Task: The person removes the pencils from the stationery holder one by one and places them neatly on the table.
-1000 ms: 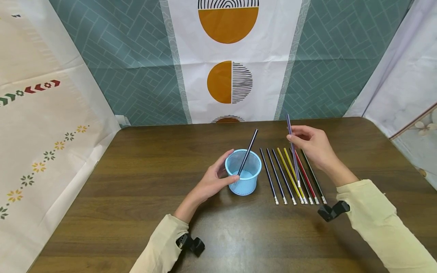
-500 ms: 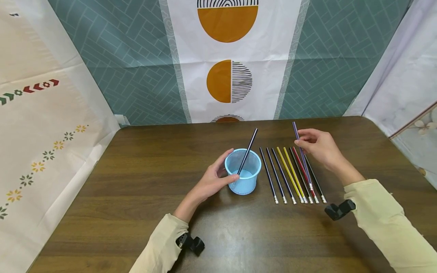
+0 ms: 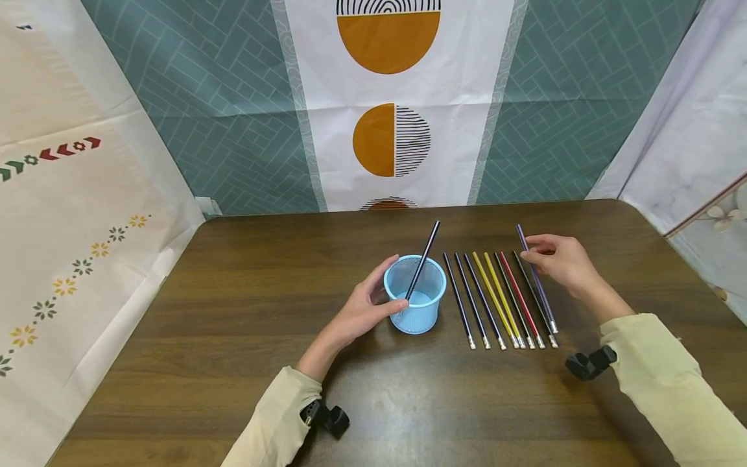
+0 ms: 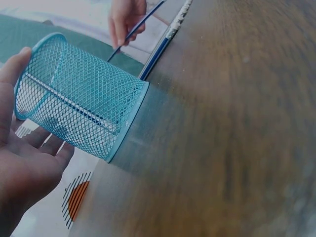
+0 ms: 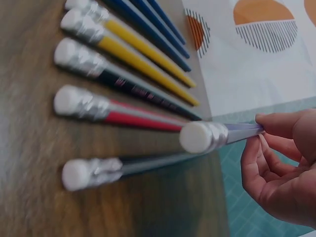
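My left hand (image 3: 364, 308) steadies a light blue mesh pencil cup (image 3: 417, 319), thumb at the near rim and fingers curved along its side. One dark striped pencil (image 3: 428, 250) leans inside the cup. Between thumb and fingertips, my right hand (image 3: 563, 264) pinches a purple pencil (image 3: 537, 282) near its far end. Its white eraser (image 5: 195, 138) points toward me, raised above the table in the right wrist view. Left of that hand lies a row of pencils: three dark blue pencils (image 3: 458, 298), two yellow pencils (image 3: 501, 292), a black pencil (image 3: 513, 298), a red pencil (image 3: 522, 298) and another black pencil (image 3: 528, 285).
The brown wooden table (image 3: 262, 285) ends at a back edge against a green and white patterned cloth (image 3: 233, 117). Pale cloths hang at the left and right sides. A small black camera (image 3: 591, 363) sits on each wrist.
My right hand has moved right and toward me with the purple pencil, passing over the red pencil to the right end of the row. The left hand and cup have stayed still.
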`<move>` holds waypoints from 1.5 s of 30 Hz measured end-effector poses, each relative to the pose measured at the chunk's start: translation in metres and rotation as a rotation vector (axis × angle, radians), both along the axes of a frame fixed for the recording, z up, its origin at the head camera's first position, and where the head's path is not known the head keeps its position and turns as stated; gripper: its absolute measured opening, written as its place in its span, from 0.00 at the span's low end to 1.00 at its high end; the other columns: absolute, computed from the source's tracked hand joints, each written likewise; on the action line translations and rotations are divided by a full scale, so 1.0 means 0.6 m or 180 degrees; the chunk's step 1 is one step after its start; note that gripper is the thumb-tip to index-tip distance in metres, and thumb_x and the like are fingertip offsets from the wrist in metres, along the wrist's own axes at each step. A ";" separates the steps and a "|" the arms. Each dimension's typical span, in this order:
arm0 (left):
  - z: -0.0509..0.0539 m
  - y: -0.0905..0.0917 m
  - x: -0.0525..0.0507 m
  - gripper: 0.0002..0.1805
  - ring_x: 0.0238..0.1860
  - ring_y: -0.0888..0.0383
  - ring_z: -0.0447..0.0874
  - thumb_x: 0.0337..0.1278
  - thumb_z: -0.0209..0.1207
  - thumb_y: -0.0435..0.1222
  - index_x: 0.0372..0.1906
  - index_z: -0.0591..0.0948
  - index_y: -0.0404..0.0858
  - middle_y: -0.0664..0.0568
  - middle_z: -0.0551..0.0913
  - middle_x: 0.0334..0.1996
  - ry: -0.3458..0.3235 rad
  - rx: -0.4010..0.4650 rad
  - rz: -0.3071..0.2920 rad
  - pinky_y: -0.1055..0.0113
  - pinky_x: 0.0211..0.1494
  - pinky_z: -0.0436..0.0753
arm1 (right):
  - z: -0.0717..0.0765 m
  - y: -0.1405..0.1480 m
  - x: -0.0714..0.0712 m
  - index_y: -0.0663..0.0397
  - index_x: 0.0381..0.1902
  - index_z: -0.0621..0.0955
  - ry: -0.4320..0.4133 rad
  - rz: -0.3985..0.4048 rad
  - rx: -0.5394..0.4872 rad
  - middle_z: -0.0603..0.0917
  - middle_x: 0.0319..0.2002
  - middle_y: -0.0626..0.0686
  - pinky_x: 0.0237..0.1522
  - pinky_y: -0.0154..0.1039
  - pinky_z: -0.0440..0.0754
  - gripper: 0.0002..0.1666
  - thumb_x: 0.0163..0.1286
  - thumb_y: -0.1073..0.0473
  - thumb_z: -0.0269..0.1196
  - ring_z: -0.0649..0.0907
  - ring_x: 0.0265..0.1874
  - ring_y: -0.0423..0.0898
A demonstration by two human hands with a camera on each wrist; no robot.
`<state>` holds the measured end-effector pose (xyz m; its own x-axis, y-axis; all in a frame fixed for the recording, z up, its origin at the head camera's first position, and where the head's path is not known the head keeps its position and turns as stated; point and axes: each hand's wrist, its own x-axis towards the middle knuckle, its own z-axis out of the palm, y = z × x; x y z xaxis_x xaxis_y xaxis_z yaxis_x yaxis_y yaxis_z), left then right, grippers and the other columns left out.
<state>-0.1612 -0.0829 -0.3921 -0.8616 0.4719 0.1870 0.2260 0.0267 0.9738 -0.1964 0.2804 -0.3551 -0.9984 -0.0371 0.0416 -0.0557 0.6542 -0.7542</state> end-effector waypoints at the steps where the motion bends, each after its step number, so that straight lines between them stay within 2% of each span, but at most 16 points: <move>1: 0.000 0.000 0.000 0.43 0.66 0.47 0.66 0.57 0.66 0.32 0.75 0.57 0.41 0.44 0.65 0.68 -0.0003 -0.0008 0.0004 0.52 0.67 0.65 | -0.002 0.003 0.001 0.76 0.58 0.73 -0.0023 -0.0005 0.0024 0.81 0.43 0.68 0.30 0.31 0.81 0.26 0.69 0.61 0.62 0.80 0.29 0.36; 7: 0.001 0.000 0.001 0.43 0.66 0.47 0.66 0.57 0.66 0.32 0.75 0.57 0.41 0.44 0.65 0.68 -0.0015 0.0001 0.0007 0.52 0.67 0.65 | -0.016 0.020 0.004 0.77 0.58 0.72 -0.0115 -0.0013 0.0103 0.79 0.47 0.73 0.30 0.33 0.82 0.27 0.70 0.60 0.62 0.81 0.28 0.39; 16: 0.000 0.001 0.000 0.42 0.66 0.47 0.66 0.58 0.65 0.31 0.75 0.58 0.42 0.43 0.66 0.67 -0.0028 0.0015 0.0007 0.52 0.67 0.64 | -0.040 0.037 0.007 0.79 0.57 0.72 -0.0216 -0.0018 0.0168 0.78 0.45 0.73 0.27 0.31 0.80 0.27 0.70 0.60 0.61 0.80 0.26 0.40; 21: -0.001 0.000 0.000 0.41 0.66 0.47 0.67 0.58 0.64 0.30 0.75 0.58 0.42 0.43 0.66 0.67 -0.0025 0.0016 0.0010 0.52 0.67 0.65 | -0.048 0.036 0.009 0.78 0.57 0.73 -0.0211 -0.0074 0.0184 0.79 0.45 0.72 0.26 0.32 0.80 0.26 0.69 0.61 0.61 0.80 0.23 0.41; 30: 0.001 -0.001 0.001 0.42 0.66 0.48 0.66 0.57 0.65 0.32 0.75 0.58 0.43 0.44 0.66 0.68 -0.0032 0.0005 0.0005 0.52 0.67 0.65 | -0.058 0.039 0.010 0.78 0.56 0.72 -0.0310 -0.0059 0.0257 0.78 0.45 0.72 0.27 0.34 0.81 0.26 0.70 0.61 0.59 0.80 0.25 0.43; 38: 0.001 0.000 0.002 0.43 0.66 0.48 0.66 0.57 0.65 0.30 0.75 0.58 0.43 0.44 0.66 0.68 -0.0038 0.0008 0.0024 0.53 0.67 0.64 | -0.057 0.034 0.012 0.78 0.52 0.75 -0.0214 -0.0081 0.0361 0.81 0.35 0.61 0.24 0.34 0.78 0.22 0.67 0.63 0.62 0.78 0.23 0.42; 45: 0.002 0.000 0.001 0.42 0.67 0.48 0.65 0.58 0.65 0.31 0.75 0.58 0.43 0.45 0.65 0.68 -0.0046 -0.0020 0.0024 0.52 0.68 0.64 | -0.059 0.033 0.011 0.77 0.50 0.76 -0.0144 -0.0116 0.0467 0.80 0.31 0.55 0.23 0.34 0.76 0.22 0.66 0.62 0.63 0.78 0.21 0.41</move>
